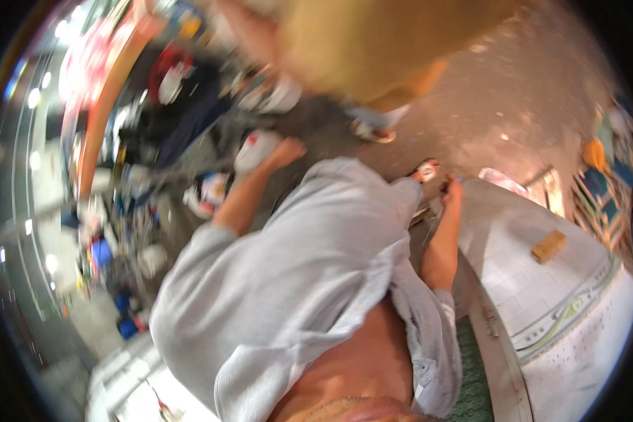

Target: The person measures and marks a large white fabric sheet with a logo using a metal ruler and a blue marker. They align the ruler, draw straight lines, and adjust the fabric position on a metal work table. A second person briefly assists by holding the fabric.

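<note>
My left hand (287, 152) reaches out at the left of my body, close to a rounded whitish thing (255, 150) with a red spot. Blur hides how its fingers lie, and I see nothing in it for certain. On the other side, my right hand (454, 190) is closed, with a small dark bit showing at its fingers that I cannot make out. It is beside the far left corner of a large white, flat-topped surface (496, 264). A tan, sponge-like block (548, 247) lies on that surface, apart from my hand.
A large blurred tan shape (380, 42) hangs at the top, with a person's arm (253, 32) beside it. An orange post (105, 105) slants at the left, near cluttered goods. Wooden pieces (594, 200) are stacked at the far right. Brown floor (499, 105) lies ahead.
</note>
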Available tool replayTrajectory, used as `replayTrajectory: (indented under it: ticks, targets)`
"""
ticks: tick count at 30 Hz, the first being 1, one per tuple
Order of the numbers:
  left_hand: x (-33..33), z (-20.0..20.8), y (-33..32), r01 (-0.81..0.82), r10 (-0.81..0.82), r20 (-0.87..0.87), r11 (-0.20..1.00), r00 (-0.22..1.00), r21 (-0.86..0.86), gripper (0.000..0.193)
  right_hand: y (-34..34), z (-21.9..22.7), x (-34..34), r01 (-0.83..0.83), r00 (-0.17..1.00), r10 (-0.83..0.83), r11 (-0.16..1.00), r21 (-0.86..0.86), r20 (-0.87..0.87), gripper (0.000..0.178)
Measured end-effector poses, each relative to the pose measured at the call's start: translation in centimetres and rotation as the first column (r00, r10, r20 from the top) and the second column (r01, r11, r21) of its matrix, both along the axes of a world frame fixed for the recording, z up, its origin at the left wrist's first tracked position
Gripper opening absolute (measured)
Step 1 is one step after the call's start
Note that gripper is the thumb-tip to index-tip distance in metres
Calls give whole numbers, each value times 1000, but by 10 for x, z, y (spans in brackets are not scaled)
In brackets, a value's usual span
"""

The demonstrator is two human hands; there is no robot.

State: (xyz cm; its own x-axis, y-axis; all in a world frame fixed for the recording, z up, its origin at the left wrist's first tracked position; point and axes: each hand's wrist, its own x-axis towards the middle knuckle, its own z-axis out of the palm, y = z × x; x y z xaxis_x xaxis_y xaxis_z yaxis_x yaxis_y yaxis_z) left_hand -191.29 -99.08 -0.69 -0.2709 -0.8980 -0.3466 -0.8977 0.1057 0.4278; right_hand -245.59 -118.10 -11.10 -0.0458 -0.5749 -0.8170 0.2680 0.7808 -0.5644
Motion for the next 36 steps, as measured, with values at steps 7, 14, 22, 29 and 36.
replayTrajectory:
  ticks: [7, 14, 22, 29, 36]
  targets:
    - [-135, -2, -53, -604, 799, -148, 548, 583, 579, 6, -162, -3, -105, -16, 983, 48, 985, 171, -180, 18]
    - [-223, -135, -468, 397, -421, -13, 843, 907, 362, 57, -266, 27, -178, -273, 761, 377, 924, 266, -528, 29]
    - [-249, -99, -565, 340, -293, -172, 809, 940, 480, 38, -325, -107, -214, -425, 382, 155, 905, -25, -911, 28]
    - [-277, -11, -617, 186, -154, -124, 934, 980, 306, 27, -377, -68, -277, -696, 499, 783, 618, 366, -371, 13]
    - [-289, -57, -799, -649, 954, -259, 294, 153, 701, 17, -572, -29, -322, -19, 955, 137, 913, 406, -262, 7]
